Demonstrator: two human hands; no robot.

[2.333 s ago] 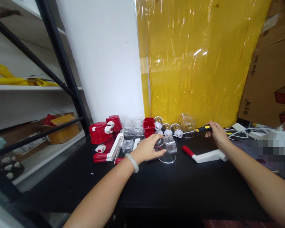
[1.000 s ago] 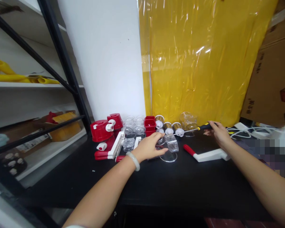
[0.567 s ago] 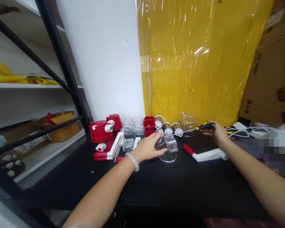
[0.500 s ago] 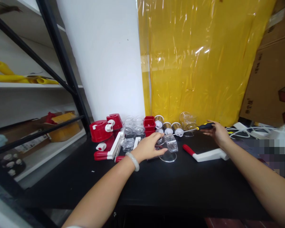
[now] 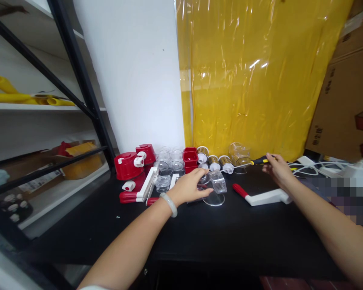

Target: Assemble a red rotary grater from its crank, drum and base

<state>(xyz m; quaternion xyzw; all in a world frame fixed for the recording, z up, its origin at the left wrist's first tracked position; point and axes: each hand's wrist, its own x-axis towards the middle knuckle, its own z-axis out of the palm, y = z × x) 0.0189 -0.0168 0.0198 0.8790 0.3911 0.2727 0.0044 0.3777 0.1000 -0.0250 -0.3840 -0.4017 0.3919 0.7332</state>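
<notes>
My left hand (image 5: pixel 195 187) is wrapped round a clear plastic part (image 5: pixel 219 183) with a round flared base, which lies on its side on the black table. My right hand (image 5: pixel 278 172) holds a screwdriver (image 5: pixel 260 160) by its black and yellow handle. Its thin metal shaft points left, and the tip reaches the top of the clear part; whether it sits in a screw is too small to tell. In front of the right hand lies a white crank handle (image 5: pixel 266 197) with a red grip.
Red housings (image 5: pixel 128 166) and white-and-red handles (image 5: pixel 148 187) stand at the left. Clear cups (image 5: pixel 164 183), red square pieces (image 5: pixel 190 155) and metal grater drums (image 5: pixel 214 162) line the back. White cables (image 5: pixel 317 169) lie right. A black shelf frame (image 5: pixel 75 60) bounds the left side.
The fingers of my right hand have shifted round the screwdriver handle, and its handle has moved slightly. My left hand and the clear part stay in place.
</notes>
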